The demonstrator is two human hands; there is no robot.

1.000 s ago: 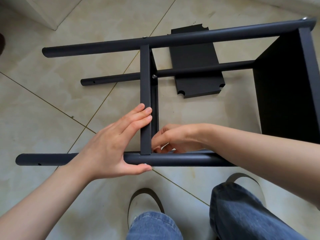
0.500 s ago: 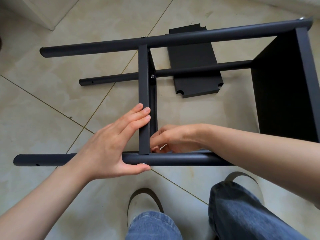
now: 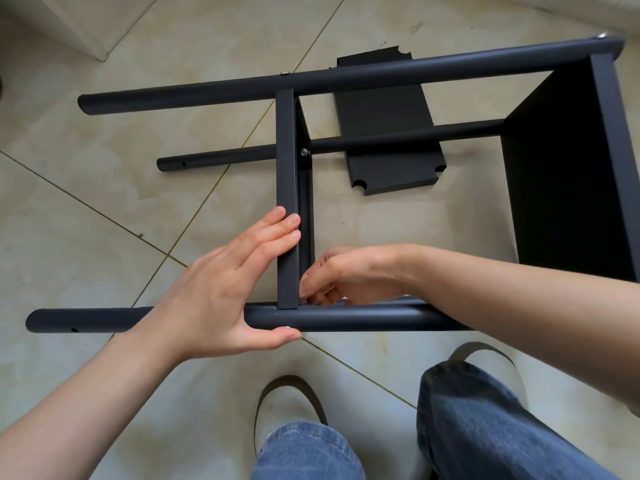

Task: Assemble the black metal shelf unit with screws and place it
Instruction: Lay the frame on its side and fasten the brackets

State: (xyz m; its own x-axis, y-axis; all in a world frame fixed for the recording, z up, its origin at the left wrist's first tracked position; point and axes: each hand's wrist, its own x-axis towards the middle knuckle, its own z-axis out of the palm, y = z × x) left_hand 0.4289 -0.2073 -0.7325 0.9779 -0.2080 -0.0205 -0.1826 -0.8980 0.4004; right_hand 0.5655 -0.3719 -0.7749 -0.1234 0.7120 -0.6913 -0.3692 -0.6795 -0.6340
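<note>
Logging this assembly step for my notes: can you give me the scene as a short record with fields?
frame: black shelf unit lying on its side on the tiled floor
left hand: straight fingers against the middle shelf, thumb under the near pole
right hand: fingers curled at the shelf-pole joint; what they pinch is hidden
loose part: black shelf panel flat on the floor
</note>
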